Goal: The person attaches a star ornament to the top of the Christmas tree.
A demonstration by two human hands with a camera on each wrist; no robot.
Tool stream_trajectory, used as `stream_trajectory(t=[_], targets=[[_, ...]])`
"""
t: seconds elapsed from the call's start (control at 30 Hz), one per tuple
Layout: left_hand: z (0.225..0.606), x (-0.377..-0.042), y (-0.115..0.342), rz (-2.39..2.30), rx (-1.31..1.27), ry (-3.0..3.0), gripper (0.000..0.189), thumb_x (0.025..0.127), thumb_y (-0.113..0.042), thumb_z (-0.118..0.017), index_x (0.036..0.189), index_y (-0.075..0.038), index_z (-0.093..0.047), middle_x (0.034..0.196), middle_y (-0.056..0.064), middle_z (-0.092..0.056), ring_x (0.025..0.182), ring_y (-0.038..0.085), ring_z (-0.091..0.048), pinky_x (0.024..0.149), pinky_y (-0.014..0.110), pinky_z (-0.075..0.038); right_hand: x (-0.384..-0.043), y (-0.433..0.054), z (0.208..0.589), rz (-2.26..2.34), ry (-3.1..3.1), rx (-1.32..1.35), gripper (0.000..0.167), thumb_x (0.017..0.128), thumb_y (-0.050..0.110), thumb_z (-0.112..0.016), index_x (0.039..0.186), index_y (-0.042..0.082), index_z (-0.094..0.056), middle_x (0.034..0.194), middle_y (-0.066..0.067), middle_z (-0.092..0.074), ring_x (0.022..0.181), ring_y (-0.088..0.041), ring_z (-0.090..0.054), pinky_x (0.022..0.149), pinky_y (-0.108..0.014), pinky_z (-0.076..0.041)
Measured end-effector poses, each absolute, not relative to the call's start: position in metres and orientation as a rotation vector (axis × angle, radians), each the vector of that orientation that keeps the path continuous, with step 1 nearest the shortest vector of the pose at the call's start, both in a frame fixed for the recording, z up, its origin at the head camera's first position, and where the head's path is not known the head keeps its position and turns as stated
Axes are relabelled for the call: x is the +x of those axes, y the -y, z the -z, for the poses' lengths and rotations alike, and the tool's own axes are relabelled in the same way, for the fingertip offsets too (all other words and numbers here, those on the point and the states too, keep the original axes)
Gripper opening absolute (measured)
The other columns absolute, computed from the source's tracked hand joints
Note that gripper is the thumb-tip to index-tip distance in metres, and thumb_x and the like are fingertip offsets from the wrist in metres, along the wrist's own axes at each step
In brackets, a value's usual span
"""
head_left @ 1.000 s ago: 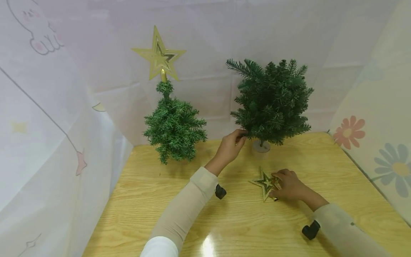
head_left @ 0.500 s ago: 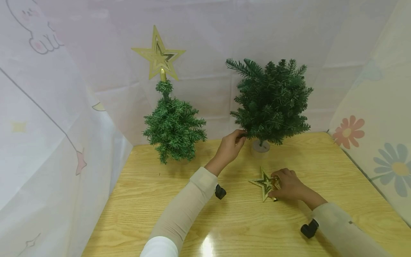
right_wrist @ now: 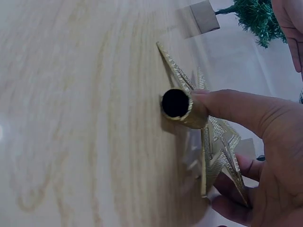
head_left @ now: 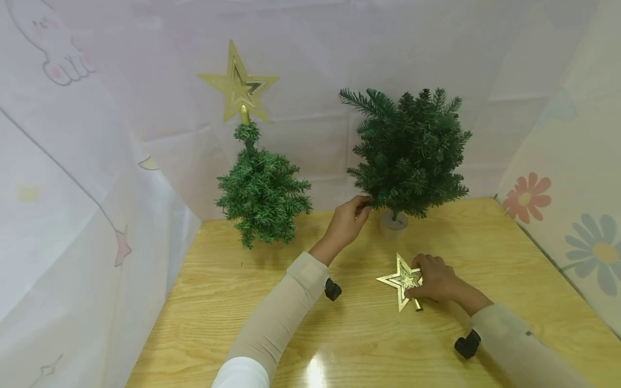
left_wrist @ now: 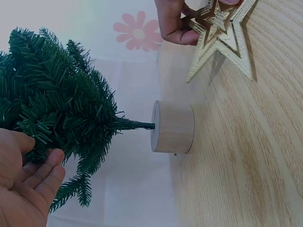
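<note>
One star [head_left: 409,281] juts leftward from the right hand [head_left: 438,279].

On my monitor both the lower star [head_left: 407,280] and the upper star [head_left: 235,89] come through gold. I make out a brighter green tree [head_left: 264,196], a darker green tree [head_left: 412,156], yellow wood grain across the table [head_left: 368,339], beige sleeves [head_left: 278,312], and a pale cloth [head_left: 310,134] printed with a red flower [head_left: 525,198] and a blue-grey flower [head_left: 599,253], both yellow-centred.

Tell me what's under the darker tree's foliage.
Below the foliage, a thin stem runs into a round wooden base standing on the table. Higher up, the foliage covers the stem; the base's underside can't be seen.
</note>
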State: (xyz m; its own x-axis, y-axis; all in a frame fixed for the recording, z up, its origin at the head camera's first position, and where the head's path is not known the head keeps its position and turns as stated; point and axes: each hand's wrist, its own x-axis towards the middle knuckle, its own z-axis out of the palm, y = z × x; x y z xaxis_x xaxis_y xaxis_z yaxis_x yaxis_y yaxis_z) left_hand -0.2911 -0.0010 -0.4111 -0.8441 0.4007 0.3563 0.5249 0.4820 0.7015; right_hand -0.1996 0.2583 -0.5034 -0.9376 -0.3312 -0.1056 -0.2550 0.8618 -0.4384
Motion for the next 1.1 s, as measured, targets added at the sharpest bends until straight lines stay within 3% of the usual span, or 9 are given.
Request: stream_trajectory(t=[0.1,0.3,0.4,0.6,0.7,0.93,1.1], targets=[[0.411,-0.291,0.002,1.288,-0.800,2.584,0.031,0.104,-0.024,-0.049,0.133,-0.014,-0.057,0.120,0.003,-0.065,0.105,0.010,-0.064,0.082,0.021,-0.053,-0.201,-0.258,0.500,0.645,-2.799,-0.427,0.071,0.073,0.060,-0.078,0.116,0.011,-0.051,0.113,-0.008,-0.059,0.097,-0.030,-0.057,0.078,-0.061,-0.041],[0.413,-0.290,0.003,1.299,-0.777,2.597,0.030,0.104,-0.024,-0.049,0.132,-0.016,-0.058,0.120,0.000,-0.065,0.105,0.009,-0.063,0.081,0.021,-0.053,-0.197,-0.260,0.498,0.711,-2.684,-0.410,0.067,0.078,0.056,-0.076,0.124,0.012,-0.055,0.128,-0.014,-0.059,0.110,-0.038,-0.058,0.089,-0.069,-0.037],[0.414,-0.290,0.003,1.290,-0.778,2.600,0.030,0.104,-0.024,-0.049,0.133,-0.016,-0.058,0.121,0.001,-0.065,0.106,0.010,-0.063,0.082,0.022,-0.053,-0.196,-0.260,0.496,0.706,-2.679,-0.414,0.065,0.078,0.055,-0.076,0.125,0.013,-0.058,0.127,-0.014,-0.060,0.109,-0.038,-0.058,0.090,-0.069,-0.036],[0.415,-0.291,0.004,1.284,-0.779,2.600,0.030,0.104,-0.022,-0.050,0.133,-0.015,-0.057,0.121,0.005,-0.065,0.106,0.011,-0.064,0.082,0.023,-0.054,-0.199,-0.265,0.497,0.823,-2.611,-0.462,0.048,0.082,0.046,-0.077,0.115,0.014,-0.065,0.124,-0.013,-0.061,0.112,-0.038,-0.057,0.088,-0.055,-0.049],[0.415,-0.291,0.003,1.276,-0.782,2.600,0.030,0.104,-0.022,-0.050,0.132,-0.015,-0.058,0.120,0.003,-0.065,0.106,0.010,-0.064,0.083,0.022,-0.053,-0.202,-0.270,0.498,0.921,-2.555,-0.502,0.036,0.085,0.039,-0.075,0.110,0.015,-0.066,0.124,-0.012,-0.060,0.114,-0.038,-0.056,0.088,-0.052,-0.050],[0.413,-0.291,0.003,1.261,-0.778,2.609,0.031,0.104,-0.024,-0.049,0.132,-0.015,-0.057,0.118,0.000,-0.065,0.105,0.010,-0.064,0.082,0.021,-0.053,-0.206,-0.279,0.491,1.108,-2.408,-0.586,0.027,0.092,0.030,-0.069,0.109,0.010,-0.065,0.114,-0.009,-0.062,0.097,-0.022,-0.060,0.078,-0.040,-0.052],[0.413,-0.290,0.003,1.248,-0.768,2.626,0.032,0.105,-0.027,-0.048,0.133,-0.016,-0.057,0.120,0.000,-0.065,0.106,0.009,-0.063,0.083,0.021,-0.053,-0.206,-0.279,0.487,1.209,-2.331,-0.592,0.023,0.094,0.026,-0.067,0.107,0.007,-0.064,0.103,-0.007,-0.062,0.088,-0.018,-0.058,0.072,-0.036,-0.053]])
